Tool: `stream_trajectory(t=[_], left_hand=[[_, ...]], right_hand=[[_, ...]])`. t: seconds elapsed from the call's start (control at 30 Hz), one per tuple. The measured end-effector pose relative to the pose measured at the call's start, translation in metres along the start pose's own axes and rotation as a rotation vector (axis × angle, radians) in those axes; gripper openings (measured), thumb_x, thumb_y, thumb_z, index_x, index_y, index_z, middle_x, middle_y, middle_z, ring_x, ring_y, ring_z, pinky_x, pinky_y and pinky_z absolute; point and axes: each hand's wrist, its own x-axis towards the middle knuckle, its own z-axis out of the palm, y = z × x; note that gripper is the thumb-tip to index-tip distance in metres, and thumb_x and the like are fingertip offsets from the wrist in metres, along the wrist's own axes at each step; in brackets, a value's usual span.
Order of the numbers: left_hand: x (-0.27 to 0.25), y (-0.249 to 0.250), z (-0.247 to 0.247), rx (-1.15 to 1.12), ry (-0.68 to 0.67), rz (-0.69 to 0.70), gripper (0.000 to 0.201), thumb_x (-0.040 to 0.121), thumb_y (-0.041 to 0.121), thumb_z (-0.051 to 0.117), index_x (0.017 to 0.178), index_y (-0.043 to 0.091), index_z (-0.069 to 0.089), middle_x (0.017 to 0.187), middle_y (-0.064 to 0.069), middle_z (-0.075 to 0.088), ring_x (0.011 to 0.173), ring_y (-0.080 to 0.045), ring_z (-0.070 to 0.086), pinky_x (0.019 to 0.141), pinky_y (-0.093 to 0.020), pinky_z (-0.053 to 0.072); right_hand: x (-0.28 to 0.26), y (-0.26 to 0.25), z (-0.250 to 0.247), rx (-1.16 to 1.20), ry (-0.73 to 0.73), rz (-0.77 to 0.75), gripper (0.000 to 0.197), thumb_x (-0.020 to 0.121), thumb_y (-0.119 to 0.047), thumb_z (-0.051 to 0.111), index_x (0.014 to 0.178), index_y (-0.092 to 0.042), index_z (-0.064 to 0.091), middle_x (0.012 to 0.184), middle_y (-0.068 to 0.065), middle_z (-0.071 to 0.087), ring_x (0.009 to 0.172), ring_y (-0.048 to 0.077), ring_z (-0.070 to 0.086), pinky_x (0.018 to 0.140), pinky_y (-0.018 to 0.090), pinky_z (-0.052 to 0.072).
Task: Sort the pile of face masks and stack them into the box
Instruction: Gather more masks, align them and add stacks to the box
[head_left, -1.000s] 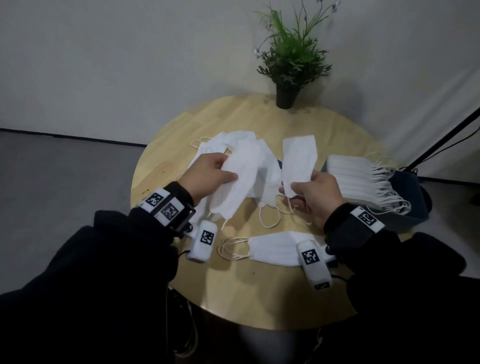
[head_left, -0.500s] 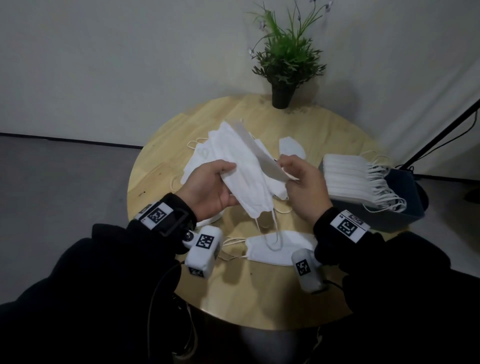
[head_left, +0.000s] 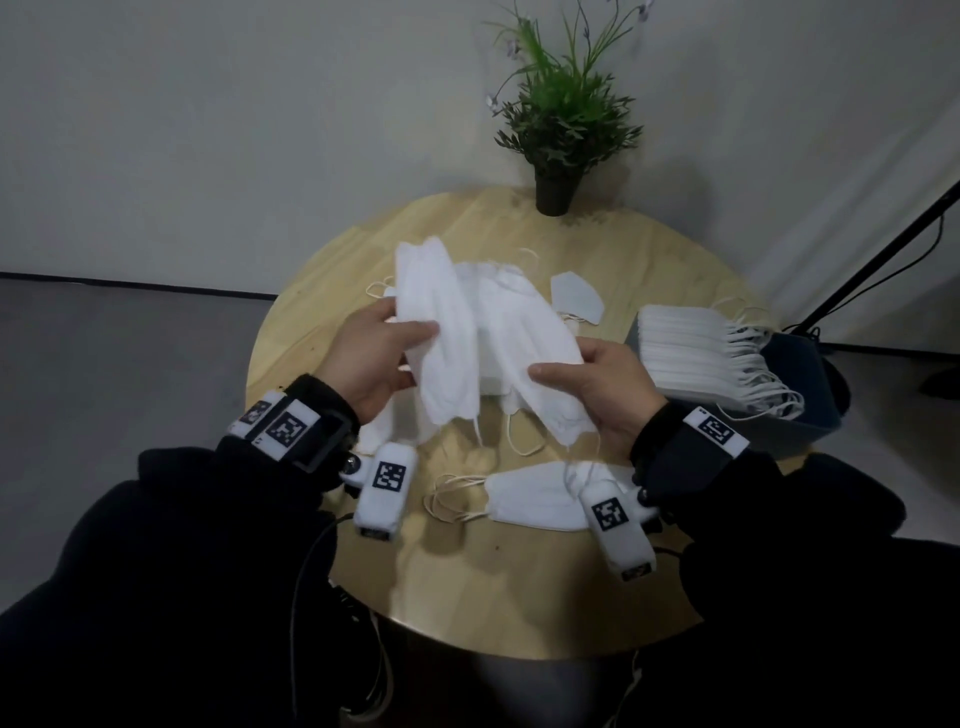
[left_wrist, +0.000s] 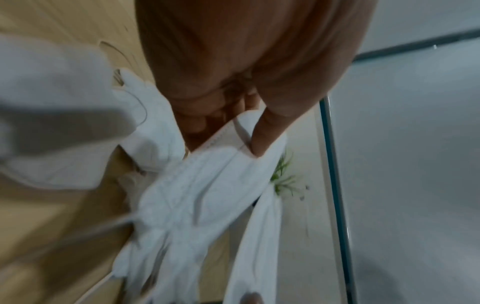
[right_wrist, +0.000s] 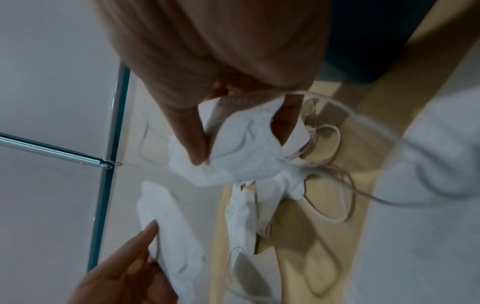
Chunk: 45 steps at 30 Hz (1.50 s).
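Observation:
My left hand (head_left: 382, 358) pinches a folded white face mask (head_left: 441, 332) and holds it up over the round wooden table (head_left: 519, 587). My right hand (head_left: 592, 389) pinches a second white mask (head_left: 530, 353) beside it, ear loops dangling below. The left wrist view shows the thumb (left_wrist: 267, 131) pressed on the mask's (left_wrist: 207, 195) edge. The right wrist view shows thumb and fingers pinching the other mask (right_wrist: 244, 156). More loose masks (head_left: 493, 280) lie behind the hands; one mask (head_left: 535, 501) lies near the front edge. A dark blue box (head_left: 810, 395) at the right holds a stack of masks (head_left: 696, 358).
A potted green plant (head_left: 561, 119) stands at the table's far edge. One small mask (head_left: 576, 304) lies apart, between pile and box. A black stand pole (head_left: 883, 260) slants at the right, with a cable. Grey floor surrounds the table.
Both hands brought their masks together half a second ago; now the two masks are held apart side by side, the left one raised higher.

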Motion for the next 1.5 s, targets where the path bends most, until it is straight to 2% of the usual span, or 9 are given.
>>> stream_trajectory(t=[0.17, 0.43, 0.57, 0.67, 0.83, 1.07, 1.33, 1.43, 1.5], left_hand=[[0.003, 0.008, -0.01, -0.169, 0.051, 0.064, 0.029, 0.093, 0.001, 0.069, 0.121, 0.004, 0.07, 0.114, -0.013, 0.077, 0.095, -0.027, 0.076, 0.076, -0.038, 0.062], [-0.024, -0.026, 0.039, -0.259, -0.12, -0.137, 0.022, 0.089, 0.003, 0.071, 0.11, 0.007, 0.074, 0.105, -0.009, 0.078, 0.088, -0.02, 0.075, 0.091, -0.042, 0.06], [-0.03, -0.035, 0.049, -0.225, -0.155, -0.164, 0.017, 0.09, 0.004, 0.072, 0.105, 0.01, 0.077, 0.1, -0.005, 0.079, 0.083, -0.017, 0.076, 0.083, -0.037, 0.058], [-0.036, -0.038, 0.053, -0.16, -0.134, -0.103, 0.024, 0.091, 0.003, 0.071, 0.114, 0.007, 0.076, 0.107, -0.009, 0.079, 0.09, -0.021, 0.076, 0.08, -0.035, 0.06], [-0.03, -0.023, 0.047, -0.072, -0.135, 0.012, 0.022, 0.092, 0.002, 0.068, 0.112, 0.007, 0.076, 0.108, -0.009, 0.078, 0.093, -0.021, 0.074, 0.079, -0.034, 0.058], [-0.007, 0.021, 0.009, 0.007, 0.032, 0.269, 0.018, 0.094, 0.002, 0.068, 0.106, 0.007, 0.079, 0.099, -0.004, 0.076, 0.085, -0.017, 0.071, 0.071, -0.027, 0.056], [0.0, 0.035, -0.015, -0.11, 0.02, 0.149, 0.03, 0.09, -0.003, 0.059, 0.116, 0.011, 0.065, 0.079, -0.008, 0.068, 0.072, -0.022, 0.067, 0.07, -0.035, 0.057], [0.003, 0.038, -0.02, -0.353, -0.007, 0.024, 0.032, 0.09, -0.005, 0.049, 0.116, 0.011, 0.058, 0.076, -0.007, 0.057, 0.063, -0.019, 0.056, 0.07, -0.036, 0.054], [0.007, 0.039, -0.027, -0.569, -0.009, -0.054, 0.032, 0.091, -0.006, 0.047, 0.117, 0.012, 0.055, 0.075, -0.005, 0.055, 0.06, -0.015, 0.051, 0.066, -0.03, 0.052]], right_hand=[[0.001, 0.005, -0.007, 0.092, 0.058, 0.061, 0.023, 0.093, -0.013, 0.075, 0.113, 0.0, 0.075, 0.11, 0.021, 0.077, 0.107, 0.041, 0.073, 0.101, 0.064, 0.052], [-0.002, 0.004, -0.001, 0.198, -0.09, 0.076, 0.029, 0.105, -0.014, 0.054, 0.129, -0.002, 0.065, 0.125, 0.018, 0.073, 0.119, 0.035, 0.069, 0.111, 0.057, 0.047], [-0.009, 0.003, 0.007, 0.204, -0.157, 0.07, 0.036, 0.107, -0.023, 0.049, 0.134, -0.004, 0.064, 0.128, 0.017, 0.071, 0.121, 0.035, 0.067, 0.113, 0.055, 0.045], [-0.015, 0.006, 0.012, 0.13, -0.242, 0.021, 0.038, 0.106, -0.028, 0.054, 0.135, -0.005, 0.063, 0.129, 0.017, 0.071, 0.122, 0.034, 0.067, 0.107, 0.049, 0.052], [-0.014, 0.015, 0.007, -0.166, -0.246, -0.141, 0.037, 0.094, 0.005, 0.066, 0.129, -0.006, 0.068, 0.119, 0.013, 0.076, 0.111, 0.03, 0.072, 0.097, 0.042, 0.058], [-0.019, 0.021, 0.003, -0.298, -0.26, -0.117, 0.028, 0.093, 0.003, 0.068, 0.117, -0.012, 0.073, 0.104, 0.006, 0.079, 0.094, 0.021, 0.075, 0.079, 0.031, 0.06], [-0.021, 0.021, -0.004, -0.28, -0.237, -0.048, 0.023, 0.09, -0.001, 0.074, 0.113, -0.005, 0.075, 0.108, 0.009, 0.079, 0.101, 0.028, 0.076, 0.089, 0.037, 0.062], [-0.021, 0.021, -0.008, -0.248, -0.251, 0.006, 0.027, 0.088, -0.006, 0.078, 0.114, 0.0, 0.074, 0.11, 0.014, 0.078, 0.104, 0.034, 0.075, 0.093, 0.045, 0.061], [-0.024, 0.021, -0.011, -0.217, -0.294, 0.085, 0.033, 0.085, -0.002, 0.079, 0.117, 0.005, 0.07, 0.108, 0.021, 0.076, 0.087, 0.034, 0.075, 0.077, 0.044, 0.063]])
